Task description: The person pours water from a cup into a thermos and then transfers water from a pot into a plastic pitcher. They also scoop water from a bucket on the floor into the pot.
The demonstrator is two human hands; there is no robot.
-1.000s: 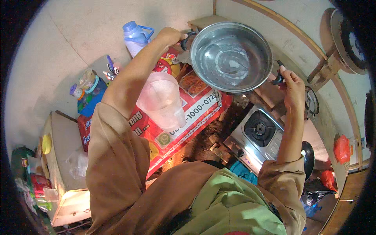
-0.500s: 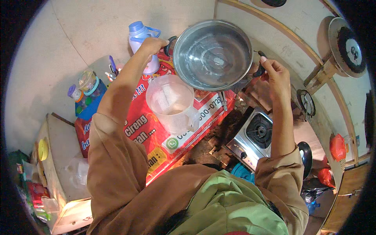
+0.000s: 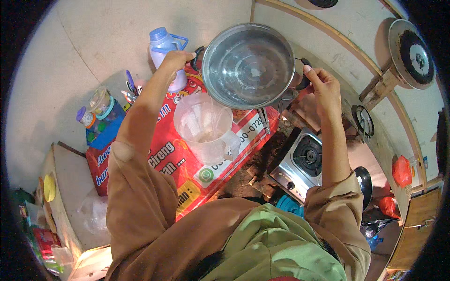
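A wide metal pot point(image 3: 248, 68) with two black side handles is held up between my hands, above the far part of the table. My left hand point(image 3: 178, 61) is closed on its left handle. The right handle is pinched by my right hand point(image 3: 323, 84), thumb on top. Pale, shiny streaks show inside the pot; whether it contains liquid I cannot tell. Just below the pot's near edge stands a translucent plastic jug point(image 3: 201, 122), its handle toward the lower right. A lilac and blue thermos flask point(image 3: 161, 44) stands behind my left hand.
A red printed sheet point(image 3: 161, 145) covers the table. Right of it sits a steel gas stove point(image 3: 300, 159). A blue box point(image 3: 104, 125) with lidded jars is at the left. A blackened pan point(image 3: 415, 56) hangs on the right wall. A dark frying pan point(image 3: 363, 186) lies beyond the stove.
The whole view has shifted slightly, so most things sit a little further left. Both hands keep their hold on the pot's handles.
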